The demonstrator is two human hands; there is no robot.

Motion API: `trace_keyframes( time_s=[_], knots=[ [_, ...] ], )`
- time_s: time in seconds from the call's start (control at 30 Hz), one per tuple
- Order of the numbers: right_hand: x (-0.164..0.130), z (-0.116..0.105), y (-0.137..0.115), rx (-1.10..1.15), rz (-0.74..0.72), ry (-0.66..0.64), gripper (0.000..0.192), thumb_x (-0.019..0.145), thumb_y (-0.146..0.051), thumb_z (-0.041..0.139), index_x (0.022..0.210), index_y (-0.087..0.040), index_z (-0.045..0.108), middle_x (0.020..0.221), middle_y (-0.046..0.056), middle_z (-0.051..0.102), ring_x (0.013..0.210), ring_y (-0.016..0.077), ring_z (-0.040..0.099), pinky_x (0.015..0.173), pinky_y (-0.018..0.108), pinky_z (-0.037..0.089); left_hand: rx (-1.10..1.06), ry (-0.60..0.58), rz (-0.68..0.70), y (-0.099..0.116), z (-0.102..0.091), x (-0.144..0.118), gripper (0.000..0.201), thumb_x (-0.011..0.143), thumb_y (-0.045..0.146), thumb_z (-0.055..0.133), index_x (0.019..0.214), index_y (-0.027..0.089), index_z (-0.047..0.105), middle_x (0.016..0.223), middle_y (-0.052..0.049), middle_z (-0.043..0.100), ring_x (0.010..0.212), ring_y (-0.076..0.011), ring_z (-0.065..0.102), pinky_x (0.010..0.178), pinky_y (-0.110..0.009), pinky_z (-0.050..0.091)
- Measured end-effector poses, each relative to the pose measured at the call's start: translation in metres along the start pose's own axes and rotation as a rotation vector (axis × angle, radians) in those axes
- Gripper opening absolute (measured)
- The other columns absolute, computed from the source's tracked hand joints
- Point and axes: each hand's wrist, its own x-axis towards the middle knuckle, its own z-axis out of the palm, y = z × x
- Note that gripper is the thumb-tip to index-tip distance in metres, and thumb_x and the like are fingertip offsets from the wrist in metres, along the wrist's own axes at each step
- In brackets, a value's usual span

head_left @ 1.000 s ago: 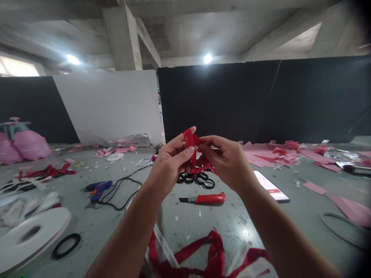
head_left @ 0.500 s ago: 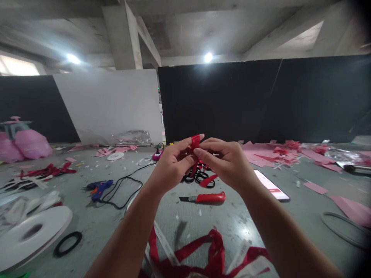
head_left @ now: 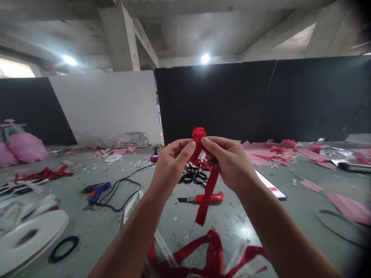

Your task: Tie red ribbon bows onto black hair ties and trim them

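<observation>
A shiny red ribbon [head_left: 198,134] is held up between both hands, with a loop at its top and a loose tail hanging down over the table. My left hand [head_left: 173,160] pinches its left side between thumb and fingers. From the other side, my right hand [head_left: 228,158] is closed on the ribbon, thumb against the loop's base. Below and behind the ribbon lie several black rings [head_left: 193,176]. The tail crosses in front of a red box cutter [head_left: 213,197], whose dark blade points left. More dark red ribbon [head_left: 214,251] with white strips lies near me.
At left are a blue glue gun [head_left: 97,191] with its cord, a white spool [head_left: 43,231], a black ring [head_left: 64,248] and pink spray bottles [head_left: 26,146]. A phone [head_left: 271,185] and pink scraps [head_left: 348,206] lie right. Dark panels [head_left: 246,104] stand behind the table.
The ribbon's loop has risen slightly and opened to view, and its tail now hangs down past the right hand. The hands have moved a little apart, both still gripping the ribbon.
</observation>
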Motion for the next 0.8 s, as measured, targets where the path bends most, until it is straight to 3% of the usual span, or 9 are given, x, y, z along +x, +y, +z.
trace_keyframes(
  time_s=[0.1,0.3,0.47,0.6,0.7,0.8],
  knots=[
    [0.000,0.001,0.001,0.002,-0.016,-0.005,0.029,0.082,-0.042,0.069,0.096,-0.018,0.076,0.057,-0.004,0.043,0.049,0.0071,0.032,0.043,0.024,0.021,0.003,-0.017,-0.019,0.000,0.003,0.000,0.025,0.080,0.040,0.070,0.084,0.016,0.074,0.058,0.003,0.053,0.053,-0.0060,0.043,0.053,-0.020,0.037],
    [-0.003,0.004,0.002,-0.026,-0.004,-0.045,0.033,0.083,-0.046,0.067,0.099,-0.019,0.075,0.057,-0.004,0.041,0.049,0.0068,0.032,0.042,0.024,0.024,-0.235,-0.011,-0.127,-0.011,0.002,0.002,0.021,0.076,0.037,0.075,0.084,0.018,0.075,0.064,0.002,0.060,0.057,-0.0060,0.049,0.055,-0.018,0.040],
    [0.000,0.001,0.002,-0.018,0.032,-0.123,0.038,0.080,-0.039,0.071,0.112,-0.019,0.069,0.071,-0.001,0.057,0.051,0.0058,0.042,0.041,0.021,0.030,-0.236,0.138,-0.090,-0.017,0.000,0.006,0.019,0.074,0.034,0.077,0.080,0.017,0.073,0.067,0.001,0.065,0.057,-0.0064,0.052,0.054,-0.018,0.041],
    [0.002,-0.004,0.000,-0.146,0.117,-0.145,0.053,0.075,-0.036,0.077,0.123,-0.019,0.061,0.074,0.001,0.063,0.049,0.0074,0.047,0.037,0.020,0.034,0.000,0.272,0.027,-0.016,-0.011,0.011,0.024,0.076,0.038,0.073,0.086,0.016,0.074,0.075,-0.003,0.070,0.066,-0.0119,0.060,0.064,-0.022,0.047],
    [0.001,-0.006,-0.005,-0.156,0.119,-0.141,0.040,0.078,-0.032,0.075,0.113,-0.017,0.064,0.066,-0.001,0.060,0.047,0.0066,0.046,0.036,0.018,0.033,0.343,0.321,0.116,-0.014,-0.023,0.013,0.027,0.080,0.041,0.067,0.086,0.015,0.075,0.074,-0.004,0.071,0.064,-0.0134,0.059,0.062,-0.023,0.044],
    [-0.003,-0.008,-0.011,-0.081,0.071,-0.158,0.025,0.080,-0.032,0.073,0.099,-0.017,0.066,0.063,-0.002,0.058,0.046,0.0060,0.047,0.037,0.018,0.035,0.637,0.245,0.175,-0.011,-0.029,0.012,0.026,0.083,0.037,0.061,0.078,0.015,0.073,0.065,-0.002,0.066,0.058,-0.0128,0.054,0.058,-0.023,0.040]
  ],
)
